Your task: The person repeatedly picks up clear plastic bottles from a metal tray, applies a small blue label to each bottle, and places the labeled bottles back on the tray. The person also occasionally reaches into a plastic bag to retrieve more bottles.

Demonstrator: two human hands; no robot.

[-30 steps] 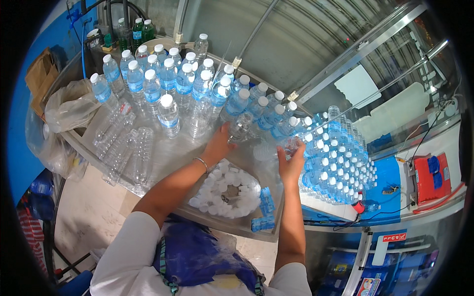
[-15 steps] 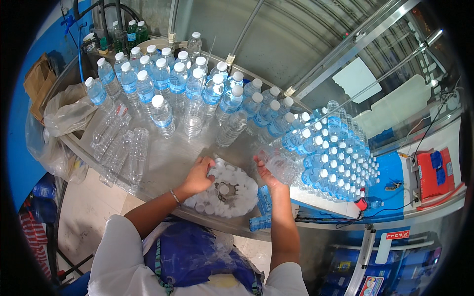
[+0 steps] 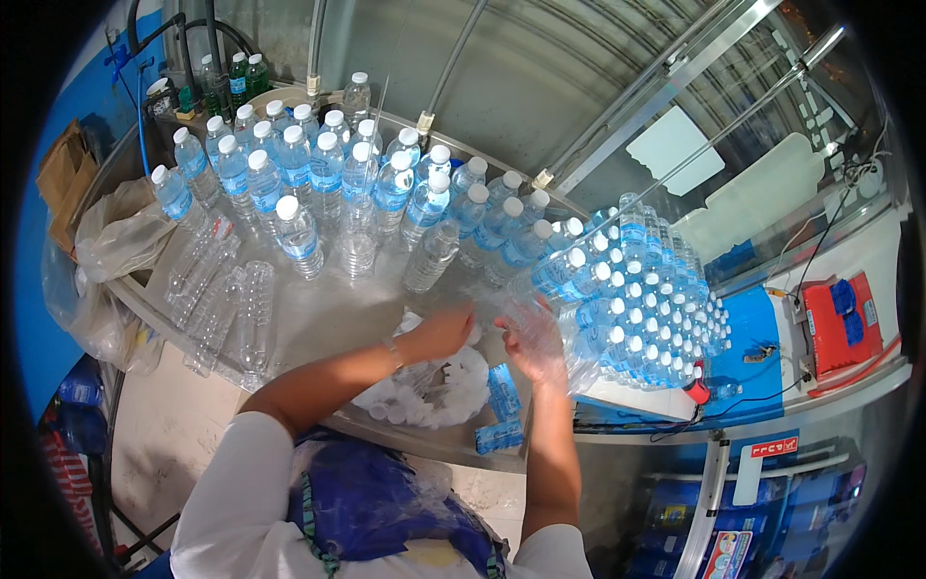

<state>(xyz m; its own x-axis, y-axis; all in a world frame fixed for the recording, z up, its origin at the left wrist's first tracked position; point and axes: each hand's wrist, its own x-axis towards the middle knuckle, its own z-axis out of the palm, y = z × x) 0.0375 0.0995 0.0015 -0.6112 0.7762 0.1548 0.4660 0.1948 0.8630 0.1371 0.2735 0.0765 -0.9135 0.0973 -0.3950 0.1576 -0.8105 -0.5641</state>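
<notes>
A clear plastic bottle (image 3: 579,359) without a label lies tilted in my right hand (image 3: 536,349), whose fingers are wrapped round it. Motion smears the bottle's outline. My left hand (image 3: 439,335) is beside it, fingers drawn together in a pinch; anything small between them is too blurred to make out. Under my left forearm, a heap of white bottle caps (image 3: 453,391) sits in a clear plastic bag on the metal table (image 3: 323,318). To the right of the caps lie blue label strips (image 3: 502,394).
Filled, capped bottles (image 3: 299,238) with blue labels stand across the back. Empty clear bottles (image 3: 255,318) lie at left, by plastic bags (image 3: 121,241). A dense group of capped bottles (image 3: 632,323) stands at right, near a red box (image 3: 844,323).
My left hand has left the caps and moved up and right toward my right hand. The whole view has shifted slightly, and the bottle in my right hand is now blurred.
</notes>
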